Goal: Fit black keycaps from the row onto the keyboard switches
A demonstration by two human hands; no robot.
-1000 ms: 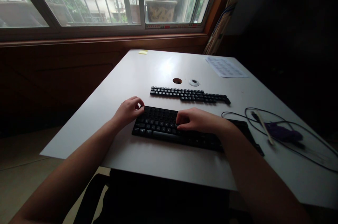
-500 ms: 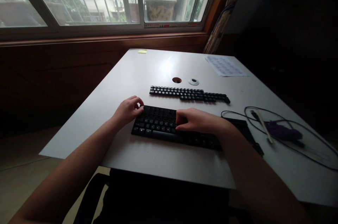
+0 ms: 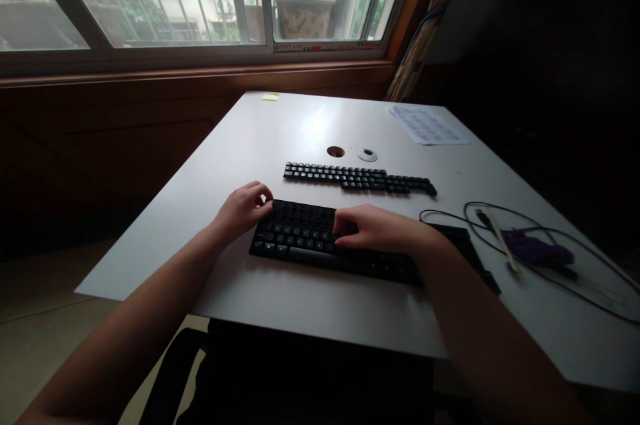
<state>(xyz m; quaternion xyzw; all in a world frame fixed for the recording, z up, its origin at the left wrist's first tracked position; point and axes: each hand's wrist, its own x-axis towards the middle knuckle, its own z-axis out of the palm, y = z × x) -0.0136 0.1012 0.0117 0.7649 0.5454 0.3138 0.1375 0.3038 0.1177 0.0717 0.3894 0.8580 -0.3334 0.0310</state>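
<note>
A black keyboard (image 3: 310, 255) lies in front of me, with keycaps on its lower rows and bare key sockets on the upper rows at left. My left hand (image 3: 246, 205) grips its far left corner between thumb and curled fingers. Over the middle of the keys, my right hand (image 3: 373, 228) is closed, thumb and forefinger pinched low against the key bed; whatever they hold is too small or hidden. The right forearm covers part of the keyboard's right side. Behind the keyboard, loose black keycaps (image 3: 335, 173) are lined up in several rows.
On the white table (image 3: 200, 165), a cable (image 3: 530, 208), a purple cloth-like thing (image 3: 537, 246) and a thin pale stick (image 3: 500, 238) lie at right. Printed sheets (image 3: 427, 125) rest at the far right. A round hole (image 3: 335, 152) and its grey cover (image 3: 367, 155) are behind the keycaps.
</note>
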